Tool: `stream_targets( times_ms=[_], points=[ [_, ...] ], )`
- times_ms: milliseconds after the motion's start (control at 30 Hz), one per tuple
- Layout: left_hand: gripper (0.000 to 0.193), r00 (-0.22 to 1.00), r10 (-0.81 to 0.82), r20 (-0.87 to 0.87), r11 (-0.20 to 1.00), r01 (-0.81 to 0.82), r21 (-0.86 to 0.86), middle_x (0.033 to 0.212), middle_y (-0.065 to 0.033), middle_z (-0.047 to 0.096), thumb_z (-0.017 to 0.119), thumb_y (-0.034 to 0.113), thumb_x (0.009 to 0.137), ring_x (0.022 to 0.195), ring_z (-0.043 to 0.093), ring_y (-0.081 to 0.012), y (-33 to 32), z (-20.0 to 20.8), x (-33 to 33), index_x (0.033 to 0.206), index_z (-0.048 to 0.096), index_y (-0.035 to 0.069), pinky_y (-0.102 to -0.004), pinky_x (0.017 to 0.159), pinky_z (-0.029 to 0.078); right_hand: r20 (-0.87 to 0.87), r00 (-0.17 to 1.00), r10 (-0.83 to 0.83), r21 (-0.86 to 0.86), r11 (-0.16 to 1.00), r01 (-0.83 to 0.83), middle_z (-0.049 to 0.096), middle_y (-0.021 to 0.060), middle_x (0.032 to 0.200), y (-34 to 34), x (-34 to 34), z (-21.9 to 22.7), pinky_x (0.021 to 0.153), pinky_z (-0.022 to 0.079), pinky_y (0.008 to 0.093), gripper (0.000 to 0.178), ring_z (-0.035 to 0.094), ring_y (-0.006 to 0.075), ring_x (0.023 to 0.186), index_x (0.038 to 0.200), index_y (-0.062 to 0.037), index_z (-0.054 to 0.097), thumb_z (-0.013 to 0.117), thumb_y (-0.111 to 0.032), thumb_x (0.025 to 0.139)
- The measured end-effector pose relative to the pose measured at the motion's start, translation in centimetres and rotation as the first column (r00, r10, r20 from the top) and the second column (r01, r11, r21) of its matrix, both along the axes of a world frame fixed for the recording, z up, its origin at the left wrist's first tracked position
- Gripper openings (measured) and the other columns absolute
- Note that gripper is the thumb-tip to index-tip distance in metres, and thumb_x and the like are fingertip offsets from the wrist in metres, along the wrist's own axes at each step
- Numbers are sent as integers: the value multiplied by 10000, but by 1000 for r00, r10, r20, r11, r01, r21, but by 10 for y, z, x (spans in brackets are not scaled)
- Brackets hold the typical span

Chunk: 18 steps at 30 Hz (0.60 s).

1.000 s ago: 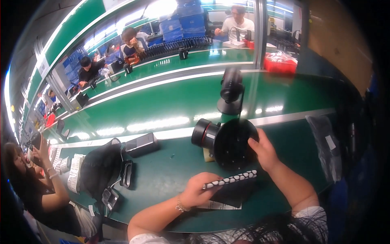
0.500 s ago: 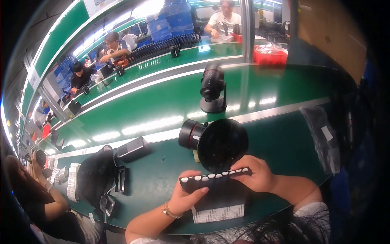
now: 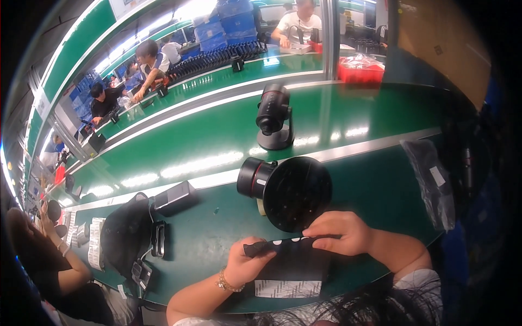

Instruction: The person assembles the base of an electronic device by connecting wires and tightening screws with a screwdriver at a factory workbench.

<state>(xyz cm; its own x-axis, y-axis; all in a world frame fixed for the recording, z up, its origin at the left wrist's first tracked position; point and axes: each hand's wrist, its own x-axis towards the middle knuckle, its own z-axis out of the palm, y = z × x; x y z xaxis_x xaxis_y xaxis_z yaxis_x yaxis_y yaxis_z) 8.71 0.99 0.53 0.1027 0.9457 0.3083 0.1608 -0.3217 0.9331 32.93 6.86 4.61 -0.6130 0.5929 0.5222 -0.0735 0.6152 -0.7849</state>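
Observation:
A thin black strip with white round spots point(image 3: 279, 243) is stretched between my hands near the front of the table. My left hand point(image 3: 247, 262), with a bracelet on the wrist, grips its left end between thumb and fingers. At the other end, my right hand point(image 3: 342, 232) pinches the strip. Just beyond lies a black device on its side, its round flat base point(image 3: 298, 194) toward me and its cylindrical head point(image 3: 251, 177) pointing left. Beneath the strip is a dark sheet with a white printed band point(image 3: 288, 288) along its near edge.
A similar device point(image 3: 273, 117) stands upright on the green belt point(image 3: 212, 144). At left are a black bag point(image 3: 128, 231), a dark box point(image 3: 175, 198) and white stacks point(image 3: 96, 244) near a co-worker's arm point(image 3: 73, 271). A clear plastic bag point(image 3: 429, 185) lies right.
The strip has tilted in my hands, so fewer white spots show. My right hand has shifted slightly right and its fingers have moved. The upright device on the belt has slid left.

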Motion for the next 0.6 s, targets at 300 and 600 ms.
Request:
stream_targets(
  times_ms=[300,600],
  points=[
    [87,967,-15,254,927,109,-359,664,-5,576,660,72,778,602,511,-60,-2,12,10,779,583,31,-236,527,420,-10,1000,-18,833,553,18,558,53,1032,12,3,-6,709,467,309,269,558,217,947,930,-111,682,683,-36,672],
    [90,965,22,-260,999,-9,48,656,-97,572,660,110,774,555,547,-228,-6,12,16,784,607,37,-308,513,420,-93,983,-157,340,923,179,590,106,958,-18,-29,-3,747,450,347,546,582,249,842,1195,-43,468,660,43,690]
  ],
)
